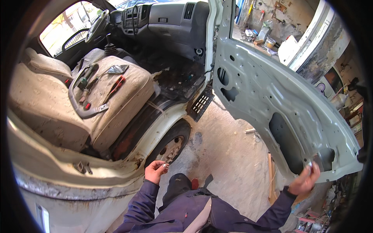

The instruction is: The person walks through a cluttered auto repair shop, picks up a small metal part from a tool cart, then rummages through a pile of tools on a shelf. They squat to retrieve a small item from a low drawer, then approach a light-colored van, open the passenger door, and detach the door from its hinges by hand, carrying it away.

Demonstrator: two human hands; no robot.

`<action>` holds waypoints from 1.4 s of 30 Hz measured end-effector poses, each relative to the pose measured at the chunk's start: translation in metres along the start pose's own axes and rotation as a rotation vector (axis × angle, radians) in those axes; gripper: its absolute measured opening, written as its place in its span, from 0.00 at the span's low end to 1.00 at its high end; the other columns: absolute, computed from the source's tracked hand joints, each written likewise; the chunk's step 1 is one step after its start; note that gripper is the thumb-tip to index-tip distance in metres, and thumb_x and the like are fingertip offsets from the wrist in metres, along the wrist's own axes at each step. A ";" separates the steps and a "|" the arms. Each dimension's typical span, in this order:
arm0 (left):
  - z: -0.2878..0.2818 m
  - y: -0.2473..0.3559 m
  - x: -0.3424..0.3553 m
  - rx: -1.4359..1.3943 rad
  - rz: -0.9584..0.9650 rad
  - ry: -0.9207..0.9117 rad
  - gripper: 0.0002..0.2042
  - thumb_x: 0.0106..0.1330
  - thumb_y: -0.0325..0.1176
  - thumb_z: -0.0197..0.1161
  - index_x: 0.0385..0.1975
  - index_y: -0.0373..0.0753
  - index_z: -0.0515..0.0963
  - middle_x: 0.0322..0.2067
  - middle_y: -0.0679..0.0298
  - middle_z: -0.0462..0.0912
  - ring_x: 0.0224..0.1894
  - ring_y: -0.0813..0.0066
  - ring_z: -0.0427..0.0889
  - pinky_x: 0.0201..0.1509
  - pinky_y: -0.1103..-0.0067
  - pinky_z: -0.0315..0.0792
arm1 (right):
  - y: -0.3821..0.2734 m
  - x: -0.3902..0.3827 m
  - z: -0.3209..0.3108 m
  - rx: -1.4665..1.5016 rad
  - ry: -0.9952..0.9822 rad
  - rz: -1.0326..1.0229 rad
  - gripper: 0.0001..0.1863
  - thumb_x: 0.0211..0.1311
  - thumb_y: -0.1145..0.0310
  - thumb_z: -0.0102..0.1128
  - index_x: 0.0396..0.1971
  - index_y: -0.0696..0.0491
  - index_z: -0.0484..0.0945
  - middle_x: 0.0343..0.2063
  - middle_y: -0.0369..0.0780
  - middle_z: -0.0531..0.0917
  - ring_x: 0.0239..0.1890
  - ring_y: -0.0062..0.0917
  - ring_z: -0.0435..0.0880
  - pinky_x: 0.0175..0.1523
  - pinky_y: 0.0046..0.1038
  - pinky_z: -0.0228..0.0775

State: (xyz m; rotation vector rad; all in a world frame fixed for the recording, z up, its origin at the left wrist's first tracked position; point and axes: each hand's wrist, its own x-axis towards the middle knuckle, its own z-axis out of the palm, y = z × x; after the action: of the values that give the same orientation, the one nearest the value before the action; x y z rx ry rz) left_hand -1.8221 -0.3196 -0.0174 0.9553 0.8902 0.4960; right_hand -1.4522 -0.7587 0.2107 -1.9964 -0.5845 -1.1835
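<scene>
My left hand (154,172) is pinched on a small whitish piece (166,165), in the air in front of the front wheel (171,149). It touches neither the wheel nor the sill. My right hand (305,181) is raised at the lower rear corner of the open door (252,75), a bare grey-green inner panel with several cut-out holes. Another small pale piece (309,164) shows at its fingertips; its kind is too small to make out. Whether those fingers touch the door, I cannot tell.
A worn beige seat (134,95) carries a curved dark trim piece (74,99), pliers with red handles (118,83) and other tools. Small metal parts (82,167) lie on the rusty sill. Below the cab hangs a slotted black step (202,103). Clutter lies beyond the door.
</scene>
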 end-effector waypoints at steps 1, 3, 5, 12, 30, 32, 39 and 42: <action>0.009 0.006 0.017 -0.017 -0.004 -0.008 0.08 0.73 0.25 0.68 0.49 0.31 0.81 0.42 0.54 0.92 0.36 0.74 0.87 0.40 0.78 0.81 | -0.025 0.026 0.032 -0.162 -0.124 -0.173 0.12 0.72 0.80 0.60 0.52 0.64 0.80 0.54 0.49 0.82 0.56 0.38 0.82 0.63 0.39 0.75; 0.031 0.017 0.052 -0.013 0.007 -0.034 0.08 0.73 0.25 0.68 0.49 0.31 0.81 0.42 0.55 0.92 0.36 0.74 0.87 0.40 0.78 0.81 | -0.060 0.080 0.103 -0.068 -0.194 -0.261 0.12 0.70 0.80 0.60 0.51 0.63 0.81 0.52 0.50 0.84 0.56 0.43 0.83 0.66 0.43 0.71; 0.050 0.030 0.096 -0.011 0.050 -0.107 0.09 0.74 0.25 0.68 0.50 0.32 0.82 0.43 0.56 0.92 0.38 0.75 0.87 0.43 0.77 0.82 | -0.074 0.133 0.168 -0.199 -0.186 -0.440 0.14 0.68 0.77 0.65 0.52 0.60 0.83 0.52 0.48 0.85 0.55 0.45 0.83 0.66 0.45 0.70; 0.136 0.089 0.243 -0.134 0.108 -0.182 0.10 0.73 0.26 0.69 0.51 0.32 0.85 0.40 0.62 0.91 0.39 0.77 0.88 0.47 0.79 0.82 | -0.041 0.243 0.316 -0.668 -0.368 -0.503 0.14 0.78 0.60 0.60 0.46 0.56 0.83 0.46 0.45 0.85 0.52 0.44 0.82 0.59 0.44 0.72; 0.316 0.120 0.442 -0.363 0.021 0.022 0.11 0.75 0.27 0.68 0.53 0.31 0.82 0.40 0.60 0.90 0.39 0.76 0.89 0.43 0.81 0.82 | 0.023 0.274 0.335 -0.695 -0.677 -0.224 0.15 0.82 0.66 0.52 0.45 0.64 0.82 0.38 0.53 0.81 0.42 0.51 0.81 0.49 0.43 0.73; 0.332 0.119 0.462 -0.391 0.016 0.014 0.11 0.75 0.27 0.69 0.53 0.31 0.81 0.40 0.60 0.90 0.39 0.75 0.89 0.45 0.80 0.83 | 0.016 0.276 0.339 -0.639 -0.668 -0.255 0.18 0.83 0.63 0.51 0.47 0.63 0.84 0.39 0.51 0.83 0.42 0.48 0.83 0.50 0.41 0.75; 0.407 0.124 0.559 -0.500 0.061 -0.033 0.09 0.72 0.27 0.72 0.46 0.32 0.83 0.36 0.62 0.89 0.35 0.79 0.85 0.39 0.80 0.78 | -0.017 0.271 0.352 -0.907 -0.639 -0.183 0.18 0.80 0.56 0.55 0.43 0.54 0.89 0.36 0.47 0.88 0.40 0.48 0.86 0.45 0.42 0.78; 0.434 0.129 0.588 -0.501 0.044 -0.075 0.08 0.73 0.28 0.72 0.47 0.34 0.84 0.37 0.64 0.90 0.38 0.79 0.87 0.43 0.81 0.80 | -0.023 0.271 0.354 -0.963 -0.686 -0.020 0.22 0.81 0.53 0.51 0.47 0.55 0.88 0.40 0.49 0.88 0.44 0.50 0.85 0.55 0.45 0.76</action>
State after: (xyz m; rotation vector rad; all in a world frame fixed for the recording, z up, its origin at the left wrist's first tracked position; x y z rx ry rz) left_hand -1.1319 -0.0470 -0.0368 0.5314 0.6339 0.6772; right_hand -1.1455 -0.4650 0.3483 -3.2770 -0.3611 -0.8133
